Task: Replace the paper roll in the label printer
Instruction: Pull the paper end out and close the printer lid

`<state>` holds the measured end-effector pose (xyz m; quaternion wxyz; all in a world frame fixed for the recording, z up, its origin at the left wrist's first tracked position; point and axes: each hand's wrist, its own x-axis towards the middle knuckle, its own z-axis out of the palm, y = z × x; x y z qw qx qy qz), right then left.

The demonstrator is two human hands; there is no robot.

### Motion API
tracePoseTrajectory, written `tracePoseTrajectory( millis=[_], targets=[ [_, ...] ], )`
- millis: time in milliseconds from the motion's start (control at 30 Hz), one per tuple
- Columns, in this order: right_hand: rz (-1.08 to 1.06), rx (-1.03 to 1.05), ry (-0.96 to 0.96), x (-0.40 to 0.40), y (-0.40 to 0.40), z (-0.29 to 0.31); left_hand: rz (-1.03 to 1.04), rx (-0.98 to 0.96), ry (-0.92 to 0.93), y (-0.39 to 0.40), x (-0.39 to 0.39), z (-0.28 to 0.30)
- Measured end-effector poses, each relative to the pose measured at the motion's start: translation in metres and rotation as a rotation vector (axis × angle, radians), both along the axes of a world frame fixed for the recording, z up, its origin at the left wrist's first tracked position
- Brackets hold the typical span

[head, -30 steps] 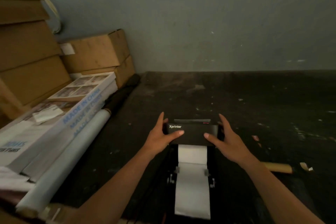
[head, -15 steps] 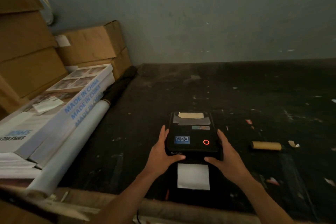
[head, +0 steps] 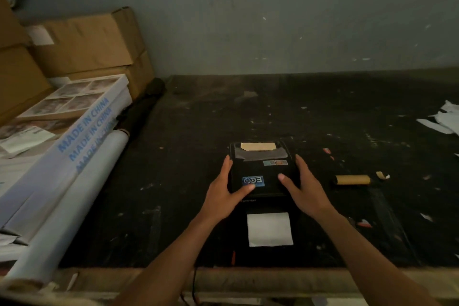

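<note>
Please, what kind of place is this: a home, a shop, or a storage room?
Probably a storeroom or packing area: cardboard boxes are stacked at the left, a label printer sits on a dark, scuffed worktable, and paper scraps and an empty cardboard core lie near it.

The left hand [head: 224, 194] and right hand [head: 304, 189] flank the label printer [head: 263, 171], thumbs pressing its lid

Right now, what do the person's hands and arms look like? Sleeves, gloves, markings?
Left hand and right hand bare: no gloves, rings or watch visible. Left forearm and right forearm bare to the frame edge, no sleeves, straps or markings. Light is dim.
</note>
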<state>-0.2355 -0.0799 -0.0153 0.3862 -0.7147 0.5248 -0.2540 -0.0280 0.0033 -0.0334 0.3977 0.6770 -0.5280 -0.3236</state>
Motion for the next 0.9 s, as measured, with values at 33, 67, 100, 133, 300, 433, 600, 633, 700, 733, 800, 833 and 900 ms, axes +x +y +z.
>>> tracePoseTrajectory(
  millis=[33, 67, 100, 133, 300, 433, 600, 633, 700, 733, 800, 833, 900],
  targets=[
    [-0.01, -0.009, 0.009, 0.002, 0.002, -0.003, 0.006, -0.003, 0.007, 0.001, 0.0, -0.002],
    [-0.023, -0.019, 0.01, 0.003, 0.005, -0.007, 0.013, -0.005, 0.019, 0.002, 0.0, -0.005],
    [-0.035, -0.03, 0.005, 0.003, 0.008, -0.011, 0.018, 0.0, 0.033, 0.003, -0.001, -0.008],
    [-0.046, -0.038, 0.001, 0.002, 0.01, -0.016, 0.021, 0.012, 0.048, 0.004, -0.001, -0.011],
    [-0.076, 0.014, -0.026, 0.001, 0.012, -0.026, 0.04, 0.045, 0.126, 0.007, -0.003, -0.019],
    [-0.113, 0.017, -0.076, 0.003, 0.015, -0.031, 0.039, 0.035, 0.151, 0.008, -0.004, -0.023],
    [-0.133, 0.023, -0.113, 0.003, 0.016, -0.036, 0.051, 0.022, 0.21, 0.01, -0.006, -0.027],
    [-0.133, 0.031, -0.115, 0.003, 0.016, -0.036, 0.056, 0.014, 0.218, 0.01, -0.007, -0.027],
    [-0.137, 0.044, -0.115, 0.003, 0.016, -0.036, 0.063, 0.008, 0.23, 0.01, -0.008, -0.026],
    [-0.135, 0.051, -0.114, 0.003, 0.015, -0.036, 0.065, 0.006, 0.235, 0.011, -0.008, -0.026],
    [-0.132, 0.051, -0.107, 0.003, 0.015, -0.036, 0.065, -0.005, 0.238, 0.011, -0.008, -0.026],
    [-0.133, 0.043, -0.105, 0.003, 0.015, -0.036, 0.06, -0.009, 0.232, 0.011, -0.007, -0.026],
    [-0.135, 0.038, -0.113, 0.002, 0.015, -0.036, 0.051, -0.007, 0.22, 0.01, -0.007, -0.027]
  ],
)
